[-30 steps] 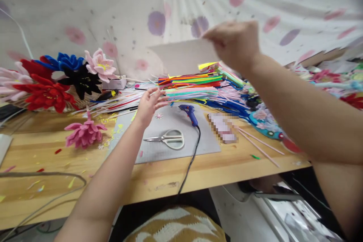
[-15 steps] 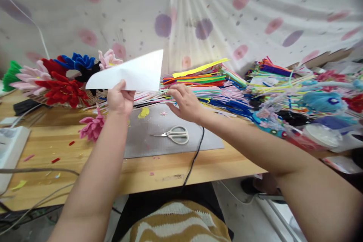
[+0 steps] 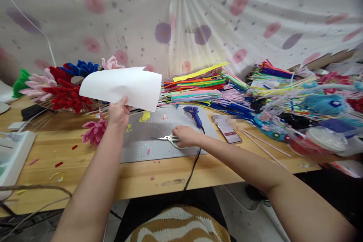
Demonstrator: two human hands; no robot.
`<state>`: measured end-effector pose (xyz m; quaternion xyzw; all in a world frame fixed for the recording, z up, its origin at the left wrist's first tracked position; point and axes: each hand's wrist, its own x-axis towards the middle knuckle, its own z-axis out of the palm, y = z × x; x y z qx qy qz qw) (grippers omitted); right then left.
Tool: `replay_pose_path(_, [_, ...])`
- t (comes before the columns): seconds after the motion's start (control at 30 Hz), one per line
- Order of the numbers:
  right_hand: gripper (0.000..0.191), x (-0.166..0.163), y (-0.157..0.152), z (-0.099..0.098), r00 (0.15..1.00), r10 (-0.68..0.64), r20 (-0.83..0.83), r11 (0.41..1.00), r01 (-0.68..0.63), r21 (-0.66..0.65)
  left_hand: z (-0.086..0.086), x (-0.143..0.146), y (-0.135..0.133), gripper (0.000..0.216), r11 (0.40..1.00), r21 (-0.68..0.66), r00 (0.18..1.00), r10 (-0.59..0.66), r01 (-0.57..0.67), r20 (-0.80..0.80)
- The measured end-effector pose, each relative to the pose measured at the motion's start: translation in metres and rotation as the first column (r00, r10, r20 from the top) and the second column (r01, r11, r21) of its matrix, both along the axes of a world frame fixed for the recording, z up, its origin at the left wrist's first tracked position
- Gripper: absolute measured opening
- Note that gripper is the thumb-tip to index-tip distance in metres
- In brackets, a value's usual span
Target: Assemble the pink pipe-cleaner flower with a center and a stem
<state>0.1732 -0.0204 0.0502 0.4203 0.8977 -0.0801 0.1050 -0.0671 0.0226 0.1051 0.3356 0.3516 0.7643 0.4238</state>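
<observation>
A white sheet of paper [image 3: 124, 83], slightly curved and with a notched top edge, is pinched at its lower edge by my left hand [image 3: 119, 112]. It hangs above the back of the mat in front of the fluffy flowers. My right hand [image 3: 185, 136] has its fingers closed around the handles of white-handled scissors [image 3: 173, 140], which lie on the grey cutting mat [image 3: 159, 151] with the blades pointing left. Part of the handles is hidden under the fingers. A blue glue gun [image 3: 194, 116] lies just behind my right hand.
Red, blue and pink pipe-cleaner flowers [image 3: 66, 92] stand at the left. A pink flower [image 3: 95, 131] lies nearer. Bundles of colourful pipe cleaners [image 3: 195, 92] line the back. A phone [image 3: 228, 130] lies right of the mat; a black cord [image 3: 194, 166] crosses the front edge.
My right hand has moved from the pipe-cleaner bundles down and toward me onto the scissors. The paper has been lowered and turned, showing more of its face. The glue gun and phone are now uncovered.
</observation>
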Motion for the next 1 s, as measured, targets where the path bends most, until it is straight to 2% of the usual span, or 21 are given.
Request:
replay_pose_path(0.1, [0.038, 0.003, 0.005, 0.007, 0.998, -0.042, -0.040, 0.999, 0.041, -0.027, -0.005, -0.003, -0.002, 0.032, 1.000, 0.007, 0.999, -0.006, 0.006, -0.035])
replay_pose_path(0.2, [0.034, 0.013, 0.013, 0.017, 0.946, -0.157, -0.283, 0.982, 0.119, -0.147, -0.012, -0.011, -0.006, 0.033, 1.000, -0.015, 0.998, 0.020, -0.021, -0.058])
replay_pose_path(0.27, [0.030, 0.019, 0.017, 0.021, 0.817, -0.301, -0.492, 0.936, 0.154, -0.316, -0.017, -0.018, -0.010, 0.033, 0.997, -0.051, 0.995, 0.051, -0.056, -0.086])
replay_pose_path(0.33, [0.030, 0.022, 0.022, 0.022, 0.635, -0.436, -0.638, 0.873, 0.128, -0.471, -0.022, -0.025, -0.014, 0.033, 0.995, -0.065, 0.993, 0.064, -0.071, -0.101])
replay_pose_path(0.4, [0.035, 0.022, 0.026, 0.020, 0.486, -0.516, -0.706, 0.835, 0.100, -0.541, -0.026, -0.031, -0.018, 0.034, 0.994, -0.057, 0.992, 0.084, -0.090, -0.098])
replay_pose_path(0.47, [0.039, 0.018, 0.030, 0.018, 0.424, -0.535, -0.730, 0.827, 0.087, -0.556, -0.029, -0.036, -0.021, 0.036, 0.995, -0.037, 0.990, 0.092, -0.096, -0.105])
replay_pose_path(0.5, [0.039, 0.016, 0.033, 0.017, 0.425, -0.526, -0.737, 0.829, 0.061, -0.556, -0.031, -0.037, -0.023, 0.036, 0.995, -0.030, 0.989, 0.088, -0.092, -0.117])
replay_pose_path(0.6, [0.038, 0.007, 0.039, 0.019, 0.503, -0.453, -0.736, 0.827, -0.072, -0.558, -0.035, -0.041, -0.026, 0.037, 0.997, -0.035, 0.986, 0.061, -0.068, -0.155])
replay_pose_path(0.67, [0.037, 0.001, 0.043, 0.021, 0.537, -0.417, -0.733, 0.807, -0.152, -0.570, -0.036, -0.042, -0.029, 0.037, 0.997, -0.056, 0.988, 0.045, -0.054, -0.148])
replay_pose_path(0.77, [0.035, -0.008, 0.049, 0.023, 0.521, -0.414, -0.746, 0.772, -0.234, -0.592, -0.035, -0.040, -0.033, 0.037, 0.995, -0.095, 0.996, 0.008, -0.017, -0.088])
replay_pose_path(0.87, [0.035, -0.013, 0.053, 0.023, 0.509, -0.423, -0.750, 0.758, -0.255, -0.600, -0.032, -0.038, -0.037, 0.036, 0.993, -0.115, 0.999, -0.031, 0.026, -0.041])
replay_pose_path(1.0, [0.040, -0.013, 0.056, 0.020, 0.514, -0.437, -0.738, 0.766, -0.216, -0.605, -0.029, -0.036, -0.039, 0.033, 0.989, -0.148, 1.000, -0.007, 0.007, -0.002])
